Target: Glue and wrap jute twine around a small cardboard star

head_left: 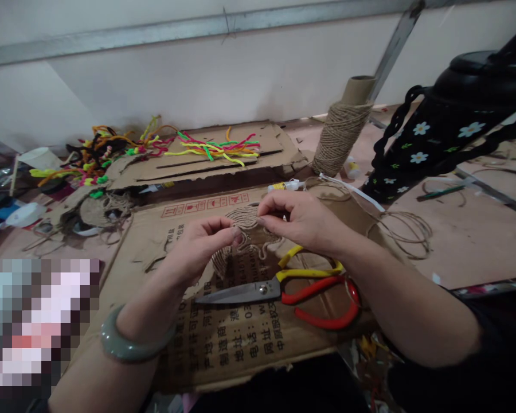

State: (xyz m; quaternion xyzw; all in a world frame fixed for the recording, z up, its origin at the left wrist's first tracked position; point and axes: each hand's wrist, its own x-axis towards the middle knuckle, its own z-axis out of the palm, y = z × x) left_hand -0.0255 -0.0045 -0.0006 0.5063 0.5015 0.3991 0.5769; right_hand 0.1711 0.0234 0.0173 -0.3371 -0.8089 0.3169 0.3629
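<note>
Over the flattened cardboard sheet (223,338), in the head view, both hands meet at a small twine-wound piece (245,226). Its coiled top lies flat on the board, just beyond the fingertips, with a wound stem running back toward the person. The left hand (202,241) pinches narrowly at the near left edge of the coil; the right hand (301,218) closes its fingertips on the right side, seemingly holding a strand of twine. Both hands touch the piece, neither clearly nearer. Scissors with red handles (279,292) lie just nearer the person, blades pointing left. A twine spool (341,135) stands well behind, to the right.
</note>
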